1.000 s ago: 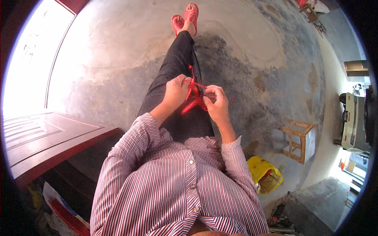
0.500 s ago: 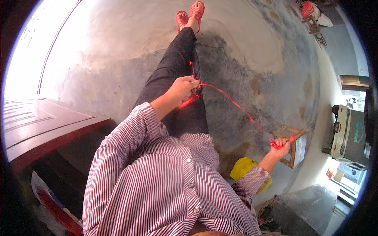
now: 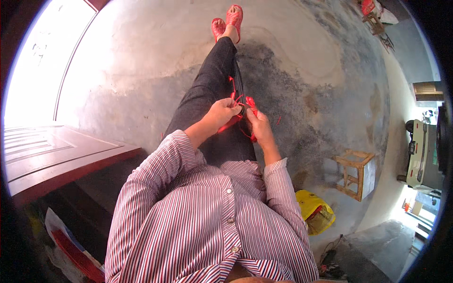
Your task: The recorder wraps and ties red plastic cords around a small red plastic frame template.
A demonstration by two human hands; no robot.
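My left hand [image 3: 221, 114] is closed in a pinch above my dark trousers [image 3: 200, 94], with thin red cord at its fingertips. Close beside it, my right hand [image 3: 261, 129] is closed around a gathered bunch of the red cord [image 3: 250, 102], which sticks out above and below the fingers. Small loops cross between the two hands. One knotted end rises above the left fingers, next to my leg. A wider red piece [image 3: 230, 124] lies under the left hand, partly hidden. What the fingertips pinch exactly is too small to make out.
A wooden stool [image 3: 355, 174] stands to the right on the grey concrete floor [image 3: 311, 113]. Near my right elbow is a yellow bag [image 3: 315, 212] with red stuff inside. At the left is a brown panelled door [image 3: 61, 155]. A parked vehicle [image 3: 417, 153] shows far right.
My right hand has come in from the far right, by the stool, to beside my left hand. The cord stretched between them has gone slack into loops. The left hand stays nearly in place.
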